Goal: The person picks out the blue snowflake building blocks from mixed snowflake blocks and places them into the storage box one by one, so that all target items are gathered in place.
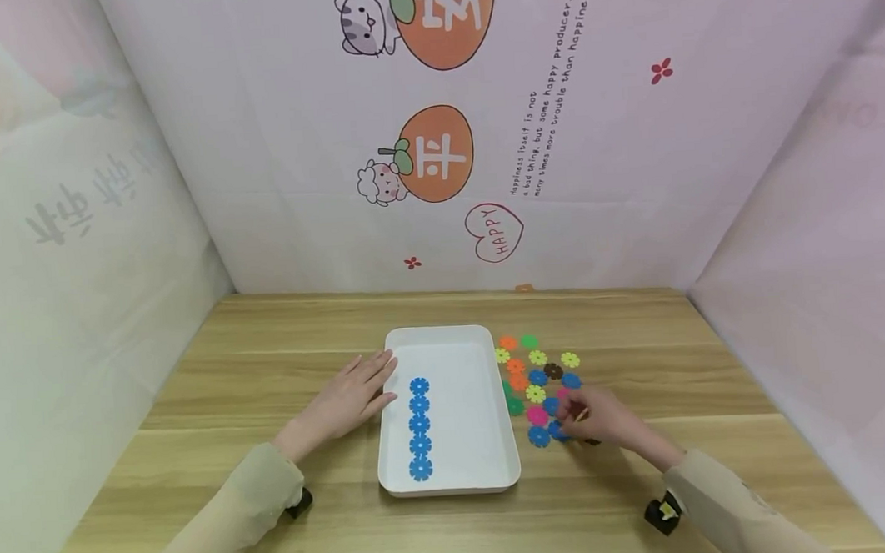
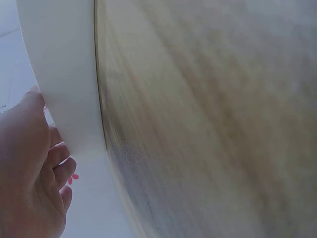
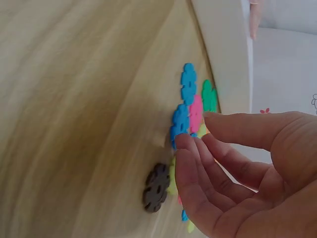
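My left hand (image 1: 351,398) rests on the left rim of a white tray (image 1: 468,477), its fingers extended and fingertips at the edge. In the left wrist view the same hand (image 2: 27,168) lies along the tray wall (image 2: 64,64). Inside the tray, blue snowflake discs (image 1: 419,424) form a vertical row, edge to edge. To the tray's right, my right hand (image 1: 600,414) is low over scattered snowflake discs. The right wrist view shows its thumb and loosely bent fingers apart, nothing between them, close to a blue snowflake disc (image 3: 180,121).
Loose snowflake discs in orange, green, yellow, pink and blue lie right of the tray, including a yellow disc (image 1: 570,359) and a brown disc (image 1: 553,372). Another brown disc (image 3: 157,188) lies by the right hand. Printed white sheets (image 1: 597,218) enclose the wooden table (image 1: 303,334).
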Available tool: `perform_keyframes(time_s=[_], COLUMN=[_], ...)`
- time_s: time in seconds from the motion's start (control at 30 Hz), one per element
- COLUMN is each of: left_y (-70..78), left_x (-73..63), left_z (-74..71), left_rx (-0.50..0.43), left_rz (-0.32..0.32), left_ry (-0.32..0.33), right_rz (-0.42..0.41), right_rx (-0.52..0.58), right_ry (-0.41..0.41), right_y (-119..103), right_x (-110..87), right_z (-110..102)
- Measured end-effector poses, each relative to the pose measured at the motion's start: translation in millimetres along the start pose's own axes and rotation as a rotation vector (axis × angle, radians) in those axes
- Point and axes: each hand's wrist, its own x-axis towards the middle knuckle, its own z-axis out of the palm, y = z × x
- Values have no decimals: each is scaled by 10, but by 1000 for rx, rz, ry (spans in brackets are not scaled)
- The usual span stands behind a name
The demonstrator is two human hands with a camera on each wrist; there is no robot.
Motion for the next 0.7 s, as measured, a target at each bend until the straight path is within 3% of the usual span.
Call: perform_keyframes(time_s=[0.3,0.7], left_y=[-8,-8], left_x=[-9,-6], left_z=[8,3], left_rx=[-1,-6], left_rz=[6,11], left_ry=[15,17], right_rz=[101,118], right_rx=[-72,-104], right_ry=[29,55], right_y=[9,-1], right_x=[-2,35], right_z=[85,158])
